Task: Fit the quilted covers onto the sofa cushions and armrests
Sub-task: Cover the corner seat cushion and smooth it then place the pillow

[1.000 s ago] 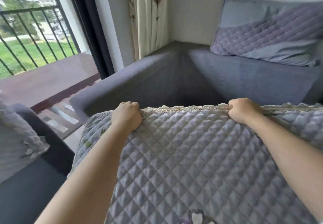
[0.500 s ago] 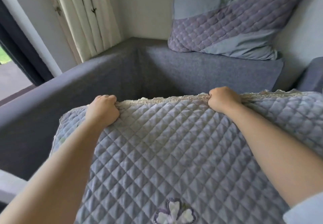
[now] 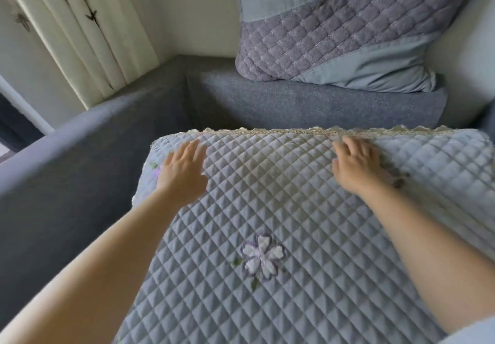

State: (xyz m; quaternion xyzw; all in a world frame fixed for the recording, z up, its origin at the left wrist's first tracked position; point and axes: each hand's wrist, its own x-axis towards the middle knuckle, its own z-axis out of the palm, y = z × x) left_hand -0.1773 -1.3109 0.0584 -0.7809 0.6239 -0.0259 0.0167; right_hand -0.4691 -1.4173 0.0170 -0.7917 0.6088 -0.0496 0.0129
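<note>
Hands flat, fingers spread: left hand [image 3: 184,168] and right hand [image 3: 357,162] press the quilted cover [image 3: 267,209], lace edge [image 3: 267,131] just beyond both.

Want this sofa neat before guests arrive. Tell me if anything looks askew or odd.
Nothing stands out. The quilted cover lies flat, its lace edge fairly straight, under the open left hand and right hand. The pillow leans against the wall.
</note>
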